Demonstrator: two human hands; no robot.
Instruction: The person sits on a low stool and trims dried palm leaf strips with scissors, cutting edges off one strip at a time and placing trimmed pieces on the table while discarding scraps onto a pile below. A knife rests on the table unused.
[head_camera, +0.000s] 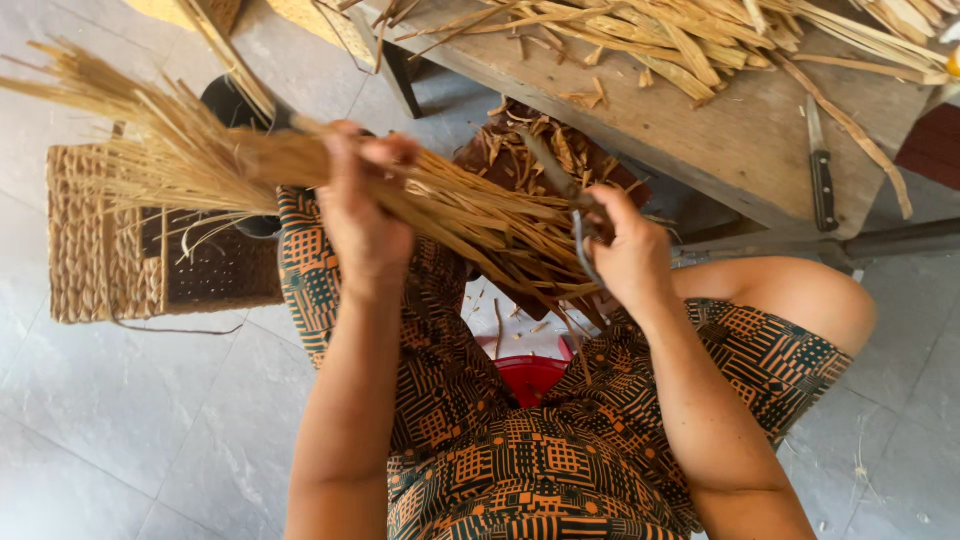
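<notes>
- My left hand (365, 215) is clamped around a bundle (300, 175) of dry straw-coloured stalks, gripping it near its middle; the bundle lies slantwise above my lap, its loose tips fanning up and to the left, its other end pointing down toward my right hand (625, 250).
- My right hand is closed on a thin dark tool (582, 240), scissors by the look of it, though I cannot tell for sure; its tip sits right at the lower end of the bundle, touching the stalks.
- I judge the work to be mid-way: the lower ends near the tool look ragged and uneven; short offcuts (500, 320) lie on the floor between my knees, beside a red bowl (530, 378), which suggests some trimming is done.
- What is left, as I read it: evening out the rest of that end; the fanned tips look untouched.
- On the tabletop (740, 140) ahead lies a heap of wider strips (650, 40), near a knife (820, 170) that rests apart from both hands; that heap looks like stock not yet handled.
- A woven basket (100, 250) stands on the floor to the left, under the fanned tips; I cannot see whether it holds anything.
</notes>
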